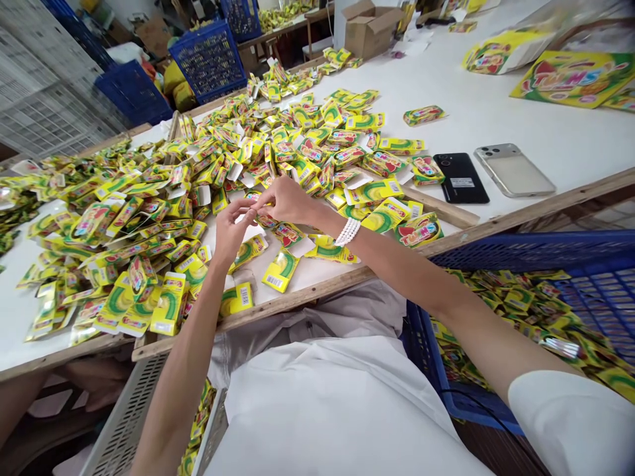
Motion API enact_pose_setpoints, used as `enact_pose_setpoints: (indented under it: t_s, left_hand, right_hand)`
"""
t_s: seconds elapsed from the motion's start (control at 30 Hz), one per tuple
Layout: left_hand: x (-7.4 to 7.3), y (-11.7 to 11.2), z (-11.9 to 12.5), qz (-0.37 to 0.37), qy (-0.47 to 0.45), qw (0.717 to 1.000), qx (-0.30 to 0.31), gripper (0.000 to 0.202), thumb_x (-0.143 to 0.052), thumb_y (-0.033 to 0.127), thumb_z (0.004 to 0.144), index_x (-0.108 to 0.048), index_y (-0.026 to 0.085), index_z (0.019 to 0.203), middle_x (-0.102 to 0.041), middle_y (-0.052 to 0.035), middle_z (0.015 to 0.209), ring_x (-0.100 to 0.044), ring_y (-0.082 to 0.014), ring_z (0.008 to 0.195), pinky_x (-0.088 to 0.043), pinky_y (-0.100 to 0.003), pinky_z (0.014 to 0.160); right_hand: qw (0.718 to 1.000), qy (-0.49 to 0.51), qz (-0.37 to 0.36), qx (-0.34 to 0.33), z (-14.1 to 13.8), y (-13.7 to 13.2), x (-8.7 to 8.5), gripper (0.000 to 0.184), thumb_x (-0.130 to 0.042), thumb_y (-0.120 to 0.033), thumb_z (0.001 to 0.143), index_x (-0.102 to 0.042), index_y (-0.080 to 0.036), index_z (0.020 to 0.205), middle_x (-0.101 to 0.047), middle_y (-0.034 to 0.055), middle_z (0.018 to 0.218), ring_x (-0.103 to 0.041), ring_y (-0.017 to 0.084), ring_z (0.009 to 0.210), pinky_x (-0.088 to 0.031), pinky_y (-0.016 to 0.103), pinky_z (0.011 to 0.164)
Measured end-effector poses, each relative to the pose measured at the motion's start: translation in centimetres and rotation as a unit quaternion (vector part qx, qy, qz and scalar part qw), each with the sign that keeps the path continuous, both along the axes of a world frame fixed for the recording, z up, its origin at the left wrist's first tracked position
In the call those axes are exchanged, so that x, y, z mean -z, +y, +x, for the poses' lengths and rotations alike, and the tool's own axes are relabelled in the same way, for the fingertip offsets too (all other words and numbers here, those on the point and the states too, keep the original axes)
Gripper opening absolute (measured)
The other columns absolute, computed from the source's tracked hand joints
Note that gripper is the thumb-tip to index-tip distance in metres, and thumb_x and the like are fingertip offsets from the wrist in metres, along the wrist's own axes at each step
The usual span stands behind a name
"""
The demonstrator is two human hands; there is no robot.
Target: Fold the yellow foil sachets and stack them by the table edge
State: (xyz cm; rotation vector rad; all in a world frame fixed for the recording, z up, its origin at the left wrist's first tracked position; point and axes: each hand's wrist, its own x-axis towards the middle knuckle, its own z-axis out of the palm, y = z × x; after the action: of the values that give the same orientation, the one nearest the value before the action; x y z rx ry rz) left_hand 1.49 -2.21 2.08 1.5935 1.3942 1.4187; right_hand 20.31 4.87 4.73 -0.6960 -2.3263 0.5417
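A big heap of small yellow-and-green packets (163,198) covers the white table (496,112). My left hand (231,231) and my right hand (288,200) meet over the heap near the table's front edge, fingertips pinched together on one small packet (255,210) held between them. A white bead bracelet (347,231) sits on my right wrist. Loose packets lie flat right under and around both hands.
A black phone (460,177) and a silver phone (513,170) lie right of the heap. A blue crate (570,248) with packets stands at my right side, a grey crate (124,423) below left. A cardboard box (370,28) and blue baskets (211,59) stand at the back.
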Motion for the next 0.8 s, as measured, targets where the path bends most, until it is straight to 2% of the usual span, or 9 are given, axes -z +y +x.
enact_pose_setpoints:
  t_s: [0.27, 0.43, 0.53, 0.67, 0.8]
  left_hand:
    - [0.5, 0.3, -0.1, 0.010, -0.005, 1.000, -0.008, 0.045, -0.086, 0.060, 0.079, -0.078, 0.020, 0.097, -0.079, -0.0049, 0.102, -0.073, -0.0153, 0.082, -0.063, -0.025, 0.069]
    - [0.7, 0.5, -0.2, 0.036, -0.001, 0.998, -0.054, 0.044, -0.088, 0.059, 0.078, -0.075, 0.019, 0.088, -0.079, -0.0042, 0.098, -0.074, -0.0151, 0.082, -0.064, -0.025, 0.070]
    - [0.7, 0.4, -0.3, 0.054, 0.020, 0.996, -0.072, 0.042, -0.087, 0.057, 0.077, -0.073, 0.018, 0.081, -0.080, -0.0055, 0.097, -0.074, -0.0158, 0.083, -0.066, -0.027, 0.071]
    - [0.8, 0.2, -0.7, 0.061, 0.069, 0.993, -0.067, 0.040, -0.090, 0.053, 0.075, -0.074, 0.018, 0.084, -0.082, -0.0089, 0.104, -0.078, -0.0199, 0.095, -0.067, -0.026, 0.073]
    - [1.0, 0.3, -1.1, 0.075, 0.094, 0.990, -0.068, 0.035, -0.087, 0.049, 0.077, -0.075, 0.017, 0.083, -0.082, -0.0087, 0.100, -0.078, -0.0190, 0.089, -0.067, -0.025, 0.070]
  right_hand:
    - [0.995, -0.086, 0.040, 0.025, 0.3, -0.3, -0.8, 0.032, -0.070, -0.019, 0.094, -0.088, -0.020, 0.121, -0.084, 0.0132, 0.110, -0.070, 0.022, 0.092, -0.049, 0.033, 0.090]
    - [0.986, -0.139, 0.069, 0.058, 0.1, -0.7, -1.2, 0.035, -0.065, -0.019, 0.098, -0.087, -0.021, 0.126, -0.082, 0.0144, 0.112, -0.071, 0.027, 0.109, -0.050, 0.037, 0.095]
    - [0.985, -0.142, 0.073, 0.068, 0.1, -1.1, -1.3, 0.035, -0.064, -0.018, 0.098, -0.087, -0.023, 0.124, -0.082, 0.0130, 0.110, -0.071, 0.027, 0.109, -0.050, 0.036, 0.093]
    - [0.984, -0.150, 0.066, 0.064, 0.1, -1.4, -1.6, 0.034, -0.063, -0.018, 0.098, -0.088, -0.021, 0.121, -0.082, 0.0140, 0.112, -0.071, 0.028, 0.108, -0.051, 0.038, 0.093]
    - [0.985, -0.152, 0.060, 0.055, 0.3, -1.1, -1.4, 0.038, -0.063, -0.018, 0.100, -0.084, -0.022, 0.132, -0.081, 0.0139, 0.118, -0.070, 0.028, 0.112, -0.051, 0.039, 0.098]
